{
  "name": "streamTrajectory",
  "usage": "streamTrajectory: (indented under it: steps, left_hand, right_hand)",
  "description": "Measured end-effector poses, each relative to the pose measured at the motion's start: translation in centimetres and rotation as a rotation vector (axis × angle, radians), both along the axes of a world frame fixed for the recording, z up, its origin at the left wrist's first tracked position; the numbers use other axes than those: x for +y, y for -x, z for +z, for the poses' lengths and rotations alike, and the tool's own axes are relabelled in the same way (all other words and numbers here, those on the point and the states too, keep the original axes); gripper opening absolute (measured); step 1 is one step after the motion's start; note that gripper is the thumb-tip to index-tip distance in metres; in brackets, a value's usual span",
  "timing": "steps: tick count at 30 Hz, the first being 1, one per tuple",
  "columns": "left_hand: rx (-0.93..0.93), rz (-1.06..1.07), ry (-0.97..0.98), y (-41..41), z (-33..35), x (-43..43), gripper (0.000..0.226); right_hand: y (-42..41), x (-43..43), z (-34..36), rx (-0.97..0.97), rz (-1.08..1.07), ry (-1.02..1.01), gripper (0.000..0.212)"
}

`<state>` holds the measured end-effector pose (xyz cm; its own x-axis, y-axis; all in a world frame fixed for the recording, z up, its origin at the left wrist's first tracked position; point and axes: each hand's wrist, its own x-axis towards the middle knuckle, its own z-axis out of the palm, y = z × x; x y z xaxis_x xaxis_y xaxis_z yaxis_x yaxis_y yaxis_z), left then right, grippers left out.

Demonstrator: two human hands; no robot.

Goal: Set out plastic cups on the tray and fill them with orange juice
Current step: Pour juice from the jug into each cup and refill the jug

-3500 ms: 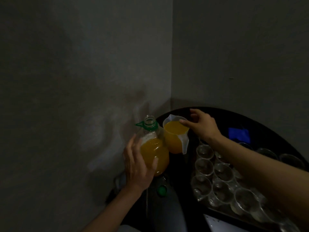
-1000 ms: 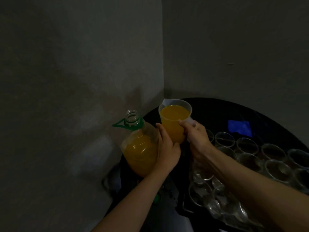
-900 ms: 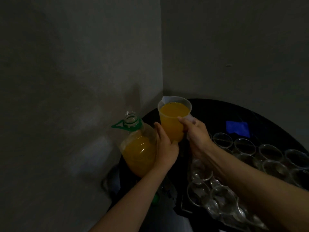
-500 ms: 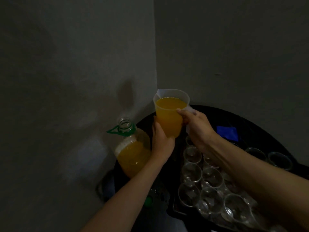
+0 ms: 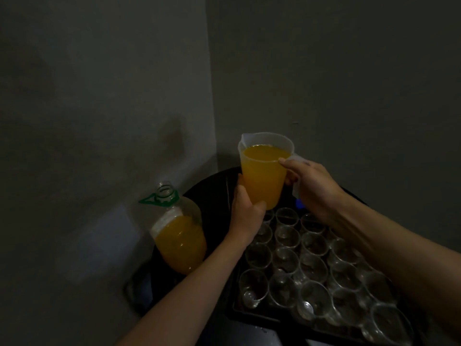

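A translucent plastic jug (image 5: 263, 171), nearly full of orange juice, is held upright in the air above the far end of a dark tray (image 5: 252, 314). My right hand (image 5: 313, 188) grips its handle, thumb on the rim. My left hand (image 5: 247, 213) cups the jug's lower side and base. Several empty clear plastic cups (image 5: 311, 265) stand in rows on the tray. A large open juice bottle (image 5: 178, 231) with a green neck ring stands to the left, about half full.
The tray sits on a round black table (image 5: 209, 196) pushed into a corner of grey walls. A small blue object (image 5: 298, 203) lies behind the jug. The scene is dim.
My left hand left the bottle and came to the jug's base. Both hands have raised the jug and brought it over the tray's far end. The bottle stays put.
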<state>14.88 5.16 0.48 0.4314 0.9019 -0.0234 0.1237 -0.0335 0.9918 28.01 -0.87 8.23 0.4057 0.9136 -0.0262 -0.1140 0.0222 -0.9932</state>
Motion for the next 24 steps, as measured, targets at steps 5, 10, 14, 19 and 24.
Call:
streamTrajectory:
  steps: [5,10,14,19,24]
  left_hand:
    - [-0.035,-0.063,0.02,-1.9,-0.1,-2.1,0.086]
    - [-0.05,-0.114,0.092,-3.1,-0.4,-4.3,0.073]
    - [-0.086,-0.16,0.139,-4.0,-0.4,-6.2,0.097]
    - [-0.11,-0.179,0.145,-4.7,-1.0,-7.6,0.102]
    - [-0.108,-0.187,0.202,-5.3,-1.6,-8.3,0.104]
  right_hand:
    - [-1.9,-2.4,0.5,-0.007,-0.047,0.042,0.022]
    - [-3.6,-4.6,1.0,-0.017,-0.073,0.093,0.031]
    - [-4.7,-5.8,1.1,-0.02,-0.03,0.151,0.041]
    - [-5.1,-7.0,1.4,-0.006,-0.014,0.183,0.03]
    - [-5.1,-7.6,2.0,-0.007,0.002,0.214,0.01]
